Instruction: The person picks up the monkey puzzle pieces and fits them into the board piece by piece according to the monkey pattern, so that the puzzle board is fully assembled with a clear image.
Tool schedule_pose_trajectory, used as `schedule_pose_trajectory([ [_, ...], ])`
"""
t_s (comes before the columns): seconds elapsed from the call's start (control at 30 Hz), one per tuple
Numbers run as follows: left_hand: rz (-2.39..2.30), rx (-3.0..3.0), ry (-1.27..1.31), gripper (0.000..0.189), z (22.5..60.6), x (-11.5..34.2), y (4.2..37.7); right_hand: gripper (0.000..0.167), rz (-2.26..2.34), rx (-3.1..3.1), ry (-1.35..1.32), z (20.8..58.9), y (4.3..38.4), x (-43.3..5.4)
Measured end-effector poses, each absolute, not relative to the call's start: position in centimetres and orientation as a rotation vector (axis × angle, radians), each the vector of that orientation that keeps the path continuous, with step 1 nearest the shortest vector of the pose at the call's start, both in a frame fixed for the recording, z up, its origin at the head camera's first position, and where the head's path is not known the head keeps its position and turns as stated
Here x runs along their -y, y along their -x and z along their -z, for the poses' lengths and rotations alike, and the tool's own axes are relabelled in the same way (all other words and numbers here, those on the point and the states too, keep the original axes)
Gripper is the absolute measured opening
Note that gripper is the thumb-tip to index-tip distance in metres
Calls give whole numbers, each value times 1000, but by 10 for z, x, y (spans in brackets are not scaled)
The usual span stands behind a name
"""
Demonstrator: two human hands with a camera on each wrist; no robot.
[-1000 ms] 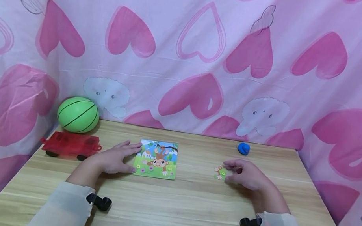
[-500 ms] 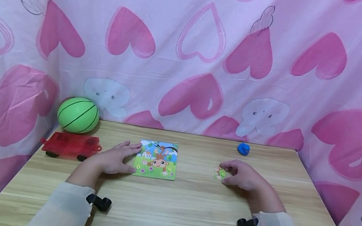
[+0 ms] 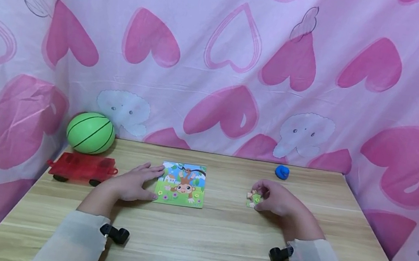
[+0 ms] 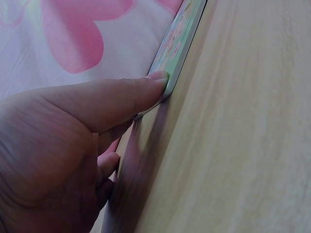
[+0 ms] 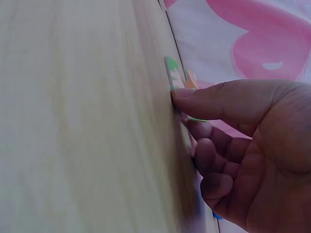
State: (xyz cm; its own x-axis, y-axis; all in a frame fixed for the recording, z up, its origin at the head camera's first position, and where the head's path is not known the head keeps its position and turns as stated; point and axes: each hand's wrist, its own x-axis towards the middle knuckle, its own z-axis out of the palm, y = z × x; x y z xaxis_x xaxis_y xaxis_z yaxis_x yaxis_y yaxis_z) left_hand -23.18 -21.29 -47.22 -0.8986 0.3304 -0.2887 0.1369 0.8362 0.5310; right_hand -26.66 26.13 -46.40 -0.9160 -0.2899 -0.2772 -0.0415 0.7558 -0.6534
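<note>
A square monkey jigsaw puzzle (image 3: 183, 185) lies flat on the wooden table. Along its left edge rests my left hand (image 3: 136, 183), fingers spread, with the thumb on the near left corner; the left wrist view shows this thumb (image 4: 158, 77) on the puzzle's edge. To the right of the puzzle, my right hand (image 3: 276, 199) pinches a small green and brown jigsaw piece (image 3: 257, 198) between thumb and fingers. The right wrist view shows a tilted piece (image 5: 191, 78) behind the thumb and another green-and-white piece (image 5: 172, 69) lying low at the table. Its fingertips are partly hidden by the thumb.
A red toy car (image 3: 82, 168) stands at the left edge, with a green ball (image 3: 90, 133) behind it. At the back right sits a small blue toy (image 3: 282, 172). A pink heart-patterned curtain (image 3: 229, 60) surrounds the table (image 3: 189, 252).
My right hand has shifted slightly left and its fingers have curled in, tilting a jigsaw piece up. The left hand and the puzzle stay put.
</note>
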Motion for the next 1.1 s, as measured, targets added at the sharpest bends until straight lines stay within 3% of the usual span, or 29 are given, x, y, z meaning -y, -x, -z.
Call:
schedule_pose_trajectory([
  [0.3, -725, -2639, -349, 91, 471, 213, 231, 23, 1061, -2521, 332, 459, 270, -232],
  [1.1, -716, -2648, -353, 91, 474, 214, 233, 22, 1189, -2292, 536, 456, 279, -136],
])
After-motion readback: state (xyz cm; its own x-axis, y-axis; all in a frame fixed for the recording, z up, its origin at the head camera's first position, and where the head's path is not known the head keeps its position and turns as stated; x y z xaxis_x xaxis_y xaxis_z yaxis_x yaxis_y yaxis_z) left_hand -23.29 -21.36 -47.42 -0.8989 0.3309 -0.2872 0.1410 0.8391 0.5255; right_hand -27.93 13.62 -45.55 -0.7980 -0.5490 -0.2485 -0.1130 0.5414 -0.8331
